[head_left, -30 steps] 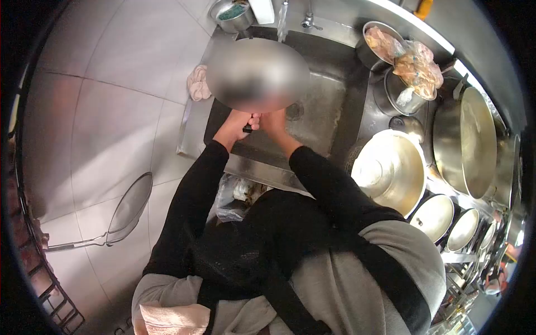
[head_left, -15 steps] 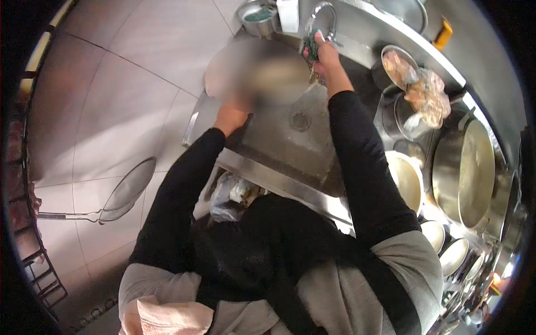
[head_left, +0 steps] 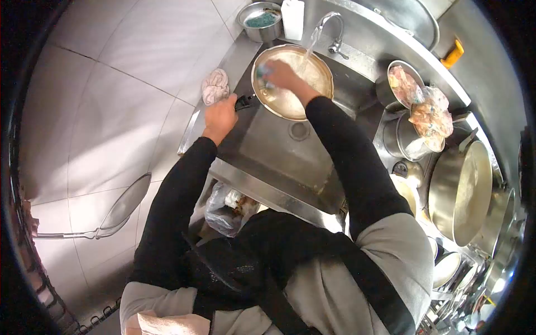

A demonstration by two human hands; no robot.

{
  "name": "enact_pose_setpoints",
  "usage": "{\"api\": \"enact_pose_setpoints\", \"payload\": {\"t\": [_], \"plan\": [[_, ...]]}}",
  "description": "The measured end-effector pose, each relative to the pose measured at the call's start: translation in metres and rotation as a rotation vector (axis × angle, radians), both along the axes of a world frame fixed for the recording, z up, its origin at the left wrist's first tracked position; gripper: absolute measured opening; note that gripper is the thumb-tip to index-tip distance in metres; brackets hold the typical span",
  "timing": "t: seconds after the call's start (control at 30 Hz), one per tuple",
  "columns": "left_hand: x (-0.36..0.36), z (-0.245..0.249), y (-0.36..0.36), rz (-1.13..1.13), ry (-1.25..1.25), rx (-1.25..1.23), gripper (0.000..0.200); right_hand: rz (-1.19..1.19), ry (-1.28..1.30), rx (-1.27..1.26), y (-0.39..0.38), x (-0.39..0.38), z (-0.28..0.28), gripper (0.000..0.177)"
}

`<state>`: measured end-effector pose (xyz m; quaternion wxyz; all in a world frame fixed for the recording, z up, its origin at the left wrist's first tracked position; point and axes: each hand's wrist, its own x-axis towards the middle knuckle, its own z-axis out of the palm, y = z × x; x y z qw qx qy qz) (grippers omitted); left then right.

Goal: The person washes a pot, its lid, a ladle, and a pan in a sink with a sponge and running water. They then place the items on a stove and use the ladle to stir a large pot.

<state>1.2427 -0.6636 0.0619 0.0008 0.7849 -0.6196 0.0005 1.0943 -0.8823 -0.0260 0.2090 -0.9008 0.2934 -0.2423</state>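
In the sink (head_left: 268, 151) a shallow round pan (head_left: 301, 106) with an uneven tan rim and a bright inside is tilted under the tap (head_left: 335, 28). Water runs from the tap into it. My left hand (head_left: 221, 116) is closed around its black handle (head_left: 244, 102), at the sink's left edge. My right hand (head_left: 282, 75) reaches inside the pan and presses a blue-green scouring pad (head_left: 262, 71) against the left part of it. The pad is blurred and partly covered by my fingers. Below the pan, the drain (head_left: 299, 130) shows.
A crumpled pale cloth (head_left: 215, 86) lies on the left ledge. Behind stand a metal bowl (head_left: 261, 33) with a green pad and a white container (head_left: 292, 19). On the right are pots with bagged food (head_left: 430, 120) and a large pot (head_left: 446, 195). A strainer (head_left: 125, 206) hangs at left.
My right hand has moved from under the tap, with the scouring pad, leftward into the pan. The pan has shifted right, under the stream. My left hand is slightly further left.
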Motion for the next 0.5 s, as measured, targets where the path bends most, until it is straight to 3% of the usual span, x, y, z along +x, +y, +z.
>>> {"api": "enact_pose_setpoints", "payload": {"t": [0.03, 0.07, 0.13, 0.17, 0.23, 0.27, 0.3, 0.33, 0.37, 0.4, 0.43, 0.5], "plan": [[0.004, 0.000, -0.002, -0.021, -0.021, -0.021, 0.019, 0.138, -0.037, 0.019, 0.021, -0.010, 0.009, 0.034], [0.011, -0.006, 0.001, -0.020, -0.023, -0.009, 0.019, 0.081, 0.040, 0.135, 0.037, -0.023, 0.012, 0.030], [0.030, -0.016, 0.003, -0.017, -0.079, -0.033, 0.027, 0.234, 0.435, 0.104, 0.047, -0.065, 0.001, 0.031], [0.034, -0.016, 0.005, -0.015, -0.080, -0.027, 0.027, 0.238, 0.433, 0.110, 0.047, -0.075, -0.005, 0.031], [0.034, -0.020, 0.009, -0.076, -0.071, -0.070, 0.023, -0.056, 0.542, 0.187, 0.053, -0.094, -0.018, 0.030], [0.031, -0.021, 0.006, -0.086, -0.068, -0.067, 0.023, -0.096, 0.410, 0.349, 0.062, -0.085, -0.022, 0.036], [0.027, -0.023, 0.003, -0.106, -0.070, -0.100, 0.023, 0.036, 0.346, 0.299, 0.068, -0.064, -0.025, 0.042], [0.021, -0.026, 0.003, -0.129, -0.069, -0.127, 0.022, 0.002, 0.077, 0.470, 0.085, -0.042, -0.029, 0.047], [0.022, -0.030, 0.001, -0.152, -0.057, -0.115, 0.022, -0.124, -0.063, 0.533, 0.110, -0.031, -0.003, 0.040], [0.026, -0.035, -0.002, -0.154, -0.069, -0.135, 0.024, -0.372, -0.207, 0.709, 0.123, -0.016, -0.014, 0.036], [0.028, -0.039, -0.006, -0.155, -0.081, -0.159, 0.025, -0.404, -0.200, 0.713, 0.132, -0.034, -0.025, 0.036], [0.028, -0.024, -0.011, -0.080, -0.109, -0.020, 0.026, -0.232, -0.148, 0.278, 0.146, -0.060, -0.035, 0.033]]}}
